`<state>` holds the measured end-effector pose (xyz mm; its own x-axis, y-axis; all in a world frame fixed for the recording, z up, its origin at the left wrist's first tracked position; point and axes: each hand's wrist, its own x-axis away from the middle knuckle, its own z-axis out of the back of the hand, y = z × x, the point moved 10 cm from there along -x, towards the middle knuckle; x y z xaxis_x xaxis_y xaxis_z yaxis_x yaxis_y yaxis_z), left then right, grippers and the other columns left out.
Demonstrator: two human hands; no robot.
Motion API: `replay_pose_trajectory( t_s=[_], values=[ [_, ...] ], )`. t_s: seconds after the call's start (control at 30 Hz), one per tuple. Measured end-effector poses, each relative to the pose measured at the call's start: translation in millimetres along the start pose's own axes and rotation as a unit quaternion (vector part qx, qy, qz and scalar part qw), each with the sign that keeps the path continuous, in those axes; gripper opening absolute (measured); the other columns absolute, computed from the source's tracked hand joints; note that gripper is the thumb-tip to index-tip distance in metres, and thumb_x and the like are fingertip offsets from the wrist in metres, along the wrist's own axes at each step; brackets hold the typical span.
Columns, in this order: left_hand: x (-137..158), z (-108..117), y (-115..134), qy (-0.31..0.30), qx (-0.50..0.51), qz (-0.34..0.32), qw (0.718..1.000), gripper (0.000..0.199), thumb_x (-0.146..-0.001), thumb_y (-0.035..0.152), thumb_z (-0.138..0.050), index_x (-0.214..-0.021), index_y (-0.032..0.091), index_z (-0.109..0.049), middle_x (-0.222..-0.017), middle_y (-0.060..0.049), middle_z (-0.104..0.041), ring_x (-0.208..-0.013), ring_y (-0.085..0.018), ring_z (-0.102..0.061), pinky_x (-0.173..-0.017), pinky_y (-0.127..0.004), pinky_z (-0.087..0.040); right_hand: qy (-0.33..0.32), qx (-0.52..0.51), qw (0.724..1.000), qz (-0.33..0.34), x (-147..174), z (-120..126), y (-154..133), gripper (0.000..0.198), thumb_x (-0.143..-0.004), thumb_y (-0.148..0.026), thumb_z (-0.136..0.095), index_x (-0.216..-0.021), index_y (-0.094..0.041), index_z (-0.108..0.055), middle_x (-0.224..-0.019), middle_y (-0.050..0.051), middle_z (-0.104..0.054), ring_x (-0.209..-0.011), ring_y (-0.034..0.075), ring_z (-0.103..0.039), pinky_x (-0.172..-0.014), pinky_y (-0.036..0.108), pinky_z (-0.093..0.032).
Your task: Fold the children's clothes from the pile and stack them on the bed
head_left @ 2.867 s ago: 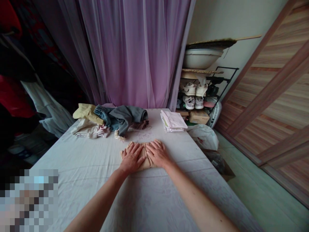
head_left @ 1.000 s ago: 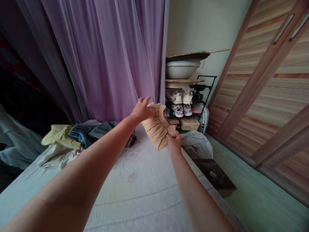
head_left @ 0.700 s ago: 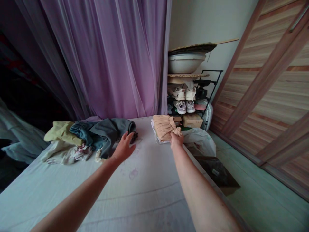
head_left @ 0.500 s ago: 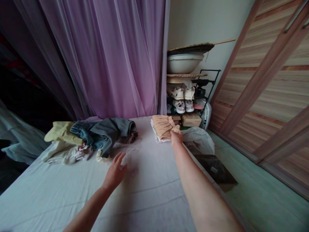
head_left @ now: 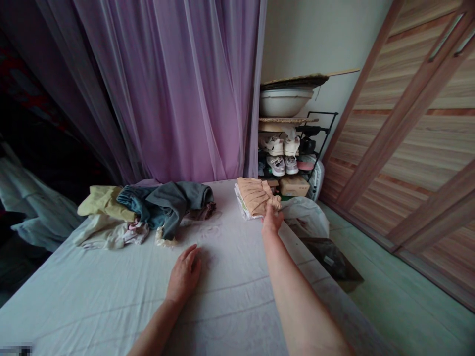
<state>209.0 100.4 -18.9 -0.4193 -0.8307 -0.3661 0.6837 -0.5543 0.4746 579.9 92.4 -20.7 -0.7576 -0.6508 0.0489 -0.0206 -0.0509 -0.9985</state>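
Note:
My right hand (head_left: 272, 220) reaches to the far right edge of the bed and grips the gathered elastic end of a folded peach garment (head_left: 254, 194). That garment lies on top of a small stack of folded white clothes (head_left: 243, 210). My left hand (head_left: 184, 272) is low over the bed sheet, palm down, its fingers stretched out and holding nothing. Beyond it lies a loose heap of clothes: a dark grey garment (head_left: 180, 200), blue jeans-like cloth (head_left: 139, 201), a yellow piece (head_left: 106, 201) and an off-white piece (head_left: 100, 232).
A purple curtain (head_left: 178, 89) hangs behind the bed (head_left: 122, 296). Right of it stands a rack with shoes (head_left: 276, 165) and a white basin (head_left: 285, 103). A plastic bag (head_left: 309, 215) and dark box (head_left: 330, 262) sit on the floor before a wooden wardrobe (head_left: 408, 148).
My left hand has come down closer to the sheet and slightly right, its fingers less spread. My right hand stays at the peach garment's edge. The view has shifted slightly.

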Motion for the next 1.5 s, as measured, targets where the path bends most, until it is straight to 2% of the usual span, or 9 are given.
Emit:
replay_pose_trajectory(
  t_s=[0.1,0.17,0.27,0.37,0.5,0.83,0.97,1.17,1.5],
  values=[
    [-0.9,1.1,2.2,-0.001,0.003,-0.003,1.000,0.032,-0.087,0.024,-0.046,-0.112,0.019,-0.067,-0.126,-0.011,-0.065,-0.114,-0.025,-0.062,-0.102,-0.043,-0.049,0.068,-0.017,0.997,-0.039,32.3,8.3,18.8,0.064,-0.091,-0.050,-0.024,-0.148,-0.021,-0.018,-0.132,0.014,-0.056,-0.111,0.021,-0.064,-0.074,0.026,-0.055],
    [-2.1,2.2,7.4,-0.008,0.008,-0.015,1.000,0.030,-0.088,0.023,-0.046,-0.107,0.019,-0.068,-0.121,-0.011,-0.068,-0.112,-0.025,-0.062,-0.102,-0.043,-0.049,0.072,-0.023,0.996,-0.047,57.5,4.3,29.3,0.064,-0.090,-0.045,-0.030,-0.147,-0.021,-0.016,-0.134,0.015,-0.055,-0.108,0.019,-0.065,-0.072,0.023,-0.053],
    [-3.5,4.6,16.4,-0.019,0.018,-0.034,0.999,0.028,-0.088,0.022,-0.045,-0.100,0.021,-0.071,-0.112,-0.009,-0.071,-0.112,-0.025,-0.062,-0.103,-0.042,-0.048,0.039,-0.024,0.998,-0.035,91.8,-9.2,38.0,0.061,-0.082,-0.046,-0.043,-0.138,-0.021,-0.035,-0.123,0.012,-0.062,-0.099,0.018,-0.067,-0.071,0.023,-0.053],
    [-4.5,6.9,20.4,-0.021,0.024,-0.033,0.999,0.027,-0.088,0.022,-0.046,-0.096,0.022,-0.071,-0.109,-0.008,-0.072,-0.111,-0.025,-0.062,-0.103,-0.043,-0.048,-0.014,-0.015,1.000,-0.014,117.8,-23.7,39.8,0.050,-0.074,-0.052,-0.052,-0.112,-0.021,-0.057,-0.099,0.008,-0.069,-0.085,0.019,-0.068,-0.066,0.026,-0.053],
    [-4.8,7.3,22.9,-0.026,0.027,-0.028,0.999,0.027,-0.087,0.019,-0.047,-0.095,0.023,-0.072,-0.109,-0.007,-0.072,-0.110,-0.024,-0.062,-0.102,-0.042,-0.048,-0.084,0.034,0.995,0.041,142.5,-39.2,33.6,0.042,-0.072,-0.055,-0.052,-0.093,-0.022,-0.063,-0.086,0.006,-0.070,-0.074,0.019,-0.067,-0.068,0.030,-0.053],
    [-7.6,0.5,24.0,-0.055,0.016,-0.053,0.997,0.026,-0.086,0.014,-0.047,-0.098,0.020,-0.070,-0.109,-0.009,-0.071,-0.109,-0.024,-0.060,-0.103,-0.039,-0.045,-0.127,0.119,0.980,0.096,185.1,-44.3,27.7,0.037,-0.076,-0.050,-0.047,-0.090,-0.022,-0.067,-0.082,0.006,-0.071,-0.073,0.022,-0.067,-0.070,0.032,-0.052],
    [-2.0,-3.9,23.0,-0.091,0.014,-0.078,0.993,0.028,-0.087,0.018,-0.050,-0.108,0.019,-0.068,-0.121,-0.010,-0.067,-0.119,-0.024,-0.057,-0.109,-0.039,-0.041,-0.146,0.142,0.972,0.117,200.9,-42.2,26.6,0.037,-0.075,-0.050,-0.046,-0.091,-0.023,-0.066,-0.083,0.006,-0.072,-0.074,0.023,-0.067,-0.070,0.032,-0.051],
    [24.9,-1.6,9.5,-0.124,-0.037,-0.045,0.991,0.041,-0.092,0.032,-0.048,-0.129,0.023,-0.060,-0.143,-0.009,-0.054,-0.137,-0.027,-0.043,-0.115,-0.048,-0.030,-0.150,0.159,0.966,0.135,213.0,-35.4,31.4,0.034,-0.076,-0.048,-0.046,-0.090,-0.024,-0.066,-0.087,0.007,-0.073,-0.079,0.023,-0.067,-0.075,0.033,-0.052],
    [74.6,25.8,8.4,-0.139,-0.110,0.000,0.984,0.045,-0.096,0.036,-0.043,-0.138,0.025,-0.052,-0.150,-0.008,-0.046,-0.142,-0.026,-0.035,-0.117,-0.049,-0.026,-0.112,0.167,0.958,0.206,237.6,-13.3,29.0,0.034,-0.076,-0.044,-0.047,-0.085,-0.022,-0.070,-0.083,0.006,-0.075,-0.079,0.022,-0.068,-0.075,0.032,-0.053]
  ],
)
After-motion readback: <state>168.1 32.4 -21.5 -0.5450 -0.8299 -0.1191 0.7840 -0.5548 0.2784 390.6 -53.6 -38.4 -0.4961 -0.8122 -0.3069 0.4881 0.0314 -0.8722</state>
